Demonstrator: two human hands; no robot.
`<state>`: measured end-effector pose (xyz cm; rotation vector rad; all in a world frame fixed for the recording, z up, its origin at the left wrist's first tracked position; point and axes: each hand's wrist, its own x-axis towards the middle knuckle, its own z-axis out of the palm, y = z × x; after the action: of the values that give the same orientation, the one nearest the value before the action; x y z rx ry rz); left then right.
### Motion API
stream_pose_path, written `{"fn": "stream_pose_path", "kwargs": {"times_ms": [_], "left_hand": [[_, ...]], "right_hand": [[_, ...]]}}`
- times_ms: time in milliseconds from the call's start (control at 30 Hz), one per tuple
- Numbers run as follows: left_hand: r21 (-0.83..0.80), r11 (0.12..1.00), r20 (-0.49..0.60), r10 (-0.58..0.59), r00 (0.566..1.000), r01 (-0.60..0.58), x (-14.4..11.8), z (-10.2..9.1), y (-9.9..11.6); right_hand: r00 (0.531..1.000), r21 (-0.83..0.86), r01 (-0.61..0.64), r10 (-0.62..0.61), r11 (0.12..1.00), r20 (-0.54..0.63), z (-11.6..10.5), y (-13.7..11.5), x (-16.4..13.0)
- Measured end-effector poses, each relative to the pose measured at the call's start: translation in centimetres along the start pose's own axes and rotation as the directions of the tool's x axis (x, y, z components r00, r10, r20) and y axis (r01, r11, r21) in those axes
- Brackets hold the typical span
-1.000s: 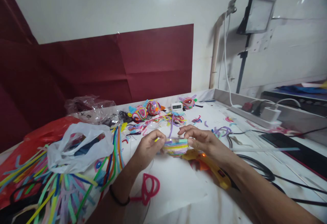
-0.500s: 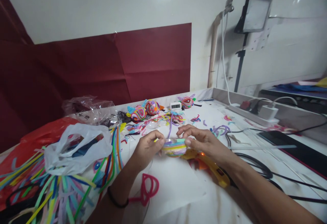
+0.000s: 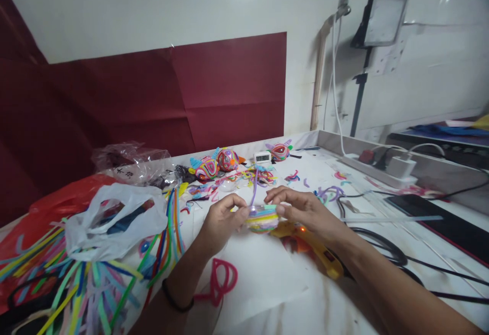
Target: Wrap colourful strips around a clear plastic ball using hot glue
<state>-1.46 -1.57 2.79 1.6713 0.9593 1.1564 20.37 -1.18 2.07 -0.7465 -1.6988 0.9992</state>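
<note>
At the centre of the frame, my left hand and right hand pinch a striped dome above a glue gun.

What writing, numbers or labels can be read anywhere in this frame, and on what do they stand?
Nothing can be quoted with certainty.
Small digital clock at the back of the table: dark digits on its screen, too small to read.
Clear plastic bag: dark printed marks at its lower left, too blurred to read.
Yellow glue gun: a small dark label, unreadable.
Striped piece held between both hands: no writing.
</note>
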Motion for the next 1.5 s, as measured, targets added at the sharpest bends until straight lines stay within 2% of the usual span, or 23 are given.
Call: {"fn": "stream_pose_path", "kwargs": {"times_ms": [167, 267, 333, 433, 567, 833, 967, 1200, 1367, 1500], "left_hand": [[-0.029, 0.998, -0.033, -0.048, 0.998, 0.048, 0.0, 0.4, 0.1], [-0.008, 0.999, -0.062, -0.049, 0.997, 0.048, 0.0, 0.6, 0.0], [0.004, 0.999, -0.076, -0.05, 0.996, 0.05, 0.0, 0.7, -0.1], [0.032, 0.999, -0.097, -0.039, 0.994, 0.042, 0.1, 0.9, -0.1], [0.063, 0.998, -0.133, -0.024, 0.991, 0.032, 0.1, 1.1, 0.1], [0.059, 0.998, -0.142, -0.009, 0.99, 0.017, 0.0, 1.2, 0.1], [0.101, 0.995, -0.156, 0.01, 0.988, 0.006, 0.0, 1.2, 0.0], [0.233, 0.972, -0.167, 0.076, 0.983, -0.036, -0.1, 1.2, -0.2], [0.304, 0.949, -0.174, 0.136, 0.975, -0.078, -0.1, 1.3, -0.2], [0.348, 0.93, -0.159, 0.18, 0.971, -0.116, -0.2, 1.4, -0.1]], "right_hand": [[0.999, -0.054, 0.034, -0.035, 0.998, -0.015, 0.0, 0.3, 0.0], [0.984, -0.126, 0.164, -0.171, 0.978, -0.046, 0.0, 0.9, 0.0], [0.947, -0.188, 0.301, -0.316, 0.935, -0.056, 0.2, 1.1, 0.0], [0.859, -0.329, 0.473, -0.511, 0.817, -0.033, 0.5, 1.0, 0.0], [0.777, -0.497, 0.552, -0.63, 0.67, 0.014, 0.7, 0.8, -0.1], [0.702, -0.639, 0.585, -0.706, 0.5, 0.091, 0.9, 0.6, -0.5], [0.685, -0.687, 0.576, -0.721, 0.444, 0.108, 1.2, 0.2, -0.7], [0.675, -0.731, 0.57, -0.721, 0.376, 0.155, 1.3, 0.4, -0.8], [0.679, -0.732, 0.57, -0.715, 0.372, 0.165, 1.3, 0.5, -0.8], [0.702, -0.723, 0.573, -0.686, 0.386, 0.19, 1.2, 0.5, -0.8]]}}
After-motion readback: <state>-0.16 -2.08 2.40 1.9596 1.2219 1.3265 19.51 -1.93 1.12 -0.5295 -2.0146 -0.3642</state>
